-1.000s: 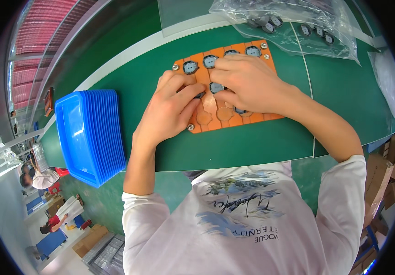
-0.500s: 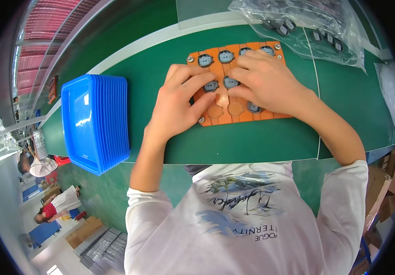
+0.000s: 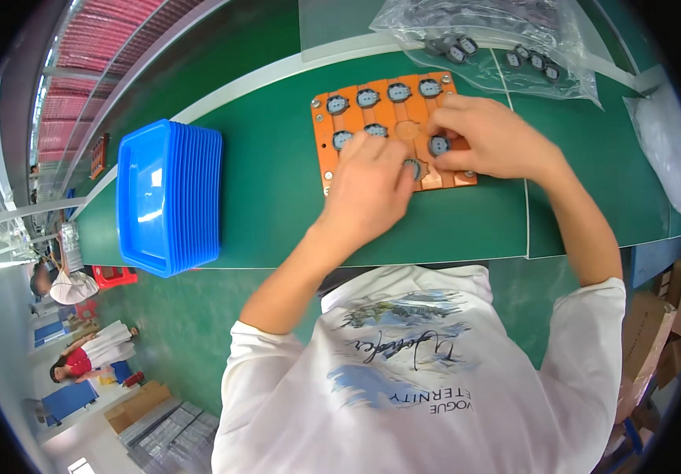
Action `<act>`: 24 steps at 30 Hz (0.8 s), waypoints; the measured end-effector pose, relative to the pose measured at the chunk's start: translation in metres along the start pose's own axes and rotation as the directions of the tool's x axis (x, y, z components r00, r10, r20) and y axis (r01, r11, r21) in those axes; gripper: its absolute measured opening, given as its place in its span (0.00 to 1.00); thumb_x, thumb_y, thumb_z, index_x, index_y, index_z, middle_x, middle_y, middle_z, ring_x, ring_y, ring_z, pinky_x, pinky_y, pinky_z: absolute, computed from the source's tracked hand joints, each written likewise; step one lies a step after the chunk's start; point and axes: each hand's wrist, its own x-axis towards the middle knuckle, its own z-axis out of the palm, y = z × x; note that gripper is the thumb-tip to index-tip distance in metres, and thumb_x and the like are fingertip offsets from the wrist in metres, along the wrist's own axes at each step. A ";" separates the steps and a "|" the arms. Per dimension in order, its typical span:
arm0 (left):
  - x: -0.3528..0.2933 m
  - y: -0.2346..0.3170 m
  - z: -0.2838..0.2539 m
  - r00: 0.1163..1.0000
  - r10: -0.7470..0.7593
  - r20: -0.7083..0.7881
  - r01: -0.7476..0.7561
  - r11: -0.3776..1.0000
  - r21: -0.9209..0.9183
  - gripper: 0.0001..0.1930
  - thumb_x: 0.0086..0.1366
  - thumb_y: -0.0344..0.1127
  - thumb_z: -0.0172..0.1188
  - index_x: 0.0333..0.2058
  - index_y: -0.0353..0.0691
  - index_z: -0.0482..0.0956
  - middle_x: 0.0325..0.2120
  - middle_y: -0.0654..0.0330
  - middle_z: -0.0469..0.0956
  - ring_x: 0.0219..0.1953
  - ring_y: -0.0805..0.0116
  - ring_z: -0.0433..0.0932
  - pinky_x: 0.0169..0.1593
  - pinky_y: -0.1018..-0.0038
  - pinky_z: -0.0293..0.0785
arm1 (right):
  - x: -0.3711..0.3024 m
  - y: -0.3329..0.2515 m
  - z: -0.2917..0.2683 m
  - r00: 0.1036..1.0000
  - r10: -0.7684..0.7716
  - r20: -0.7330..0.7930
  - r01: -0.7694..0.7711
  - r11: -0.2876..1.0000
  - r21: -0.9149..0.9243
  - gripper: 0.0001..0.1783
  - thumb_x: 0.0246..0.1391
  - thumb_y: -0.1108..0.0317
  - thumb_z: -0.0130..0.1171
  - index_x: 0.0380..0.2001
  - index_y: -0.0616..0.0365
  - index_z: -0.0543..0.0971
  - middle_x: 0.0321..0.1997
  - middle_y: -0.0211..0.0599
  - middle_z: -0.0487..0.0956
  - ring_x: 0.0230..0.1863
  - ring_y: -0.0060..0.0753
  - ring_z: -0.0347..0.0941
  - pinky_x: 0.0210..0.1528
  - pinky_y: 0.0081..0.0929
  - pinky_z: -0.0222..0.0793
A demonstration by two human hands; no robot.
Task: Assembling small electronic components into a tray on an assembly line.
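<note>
Across the upper middle of the frame, on a green table, I see an orange tray with screws near its corners and rows of shaped recesses; four grey-and-black parts sit side by side in its top row; two more show in the row beneath, the second partly hidden by the left hand; to their right, one round recess shows its orange floor. The left hand reaches in from the lower left, over the tray's lower middle; its fingers are bent and bunched, with thumb and forefinger at a lower part; I cannot tell whether they grip it. The right hand comes in from the right, over the tray's right end; its thumb and forefinger pinch a round part between them, the other fingers curled above; I cannot tell whether this part is seated or lifted.

Left of centre stands a blue stack of shallow bins, well apart from the hands; at the upper right lies a clear bag, with dark pieces showing through it; at the right edge is a whitish bag; a white printed shirt fills the lower middle; boxes stand at the lower right; at the far left, beyond the table, are a red stool and two other people, small in the curved view, one in a red top.
</note>
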 end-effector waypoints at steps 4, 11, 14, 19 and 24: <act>0.018 0.000 -0.016 0.996 -0.014 0.090 0.018 0.999 -0.047 0.11 0.56 0.34 0.69 0.36 0.36 0.81 0.30 0.53 0.76 0.39 0.51 0.73 0.45 0.60 0.71 | 0.001 0.013 0.008 0.997 -0.024 -0.078 0.020 0.998 -0.052 0.10 0.50 0.68 0.64 0.36 0.58 0.79 0.38 0.40 0.73 0.41 0.45 0.75 0.43 0.38 0.71; 0.021 0.004 -0.015 0.980 -0.031 0.196 0.042 0.998 -0.052 0.13 0.57 0.37 0.71 0.37 0.36 0.82 0.31 0.53 0.77 0.39 0.51 0.74 0.48 0.60 0.71 | -0.007 0.024 0.018 0.973 -0.106 -0.203 0.105 0.994 -0.013 0.14 0.51 0.71 0.64 0.43 0.57 0.81 0.44 0.40 0.73 0.48 0.44 0.72 0.52 0.36 0.71; 0.037 -0.011 -0.009 0.998 0.064 0.026 -0.064 0.998 0.014 0.12 0.57 0.35 0.71 0.37 0.36 0.83 0.32 0.52 0.76 0.40 0.51 0.74 0.48 0.60 0.72 | -0.005 0.023 0.021 0.972 -0.089 -0.220 0.086 0.996 -0.025 0.16 0.51 0.68 0.67 0.44 0.57 0.81 0.44 0.40 0.73 0.49 0.46 0.72 0.53 0.37 0.71; 0.045 -0.026 -0.011 0.988 0.124 0.096 -0.126 0.992 0.020 0.13 0.56 0.32 0.70 0.39 0.36 0.83 0.35 0.55 0.76 0.42 0.53 0.73 0.48 0.61 0.73 | -0.005 0.010 0.030 0.959 0.143 -0.244 -0.151 0.988 -0.013 0.15 0.50 0.70 0.66 0.42 0.62 0.79 0.43 0.41 0.74 0.50 0.49 0.73 0.53 0.40 0.72; 0.059 -0.034 -0.015 0.933 0.240 0.267 -0.222 0.970 -0.097 0.12 0.55 0.29 0.69 0.39 0.37 0.83 0.35 0.56 0.75 0.43 0.53 0.73 0.48 0.64 0.75 | -0.005 0.025 0.023 0.974 0.009 -0.228 -0.004 1.000 0.024 0.15 0.48 0.72 0.67 0.40 0.63 0.78 0.43 0.41 0.74 0.49 0.49 0.72 0.52 0.41 0.71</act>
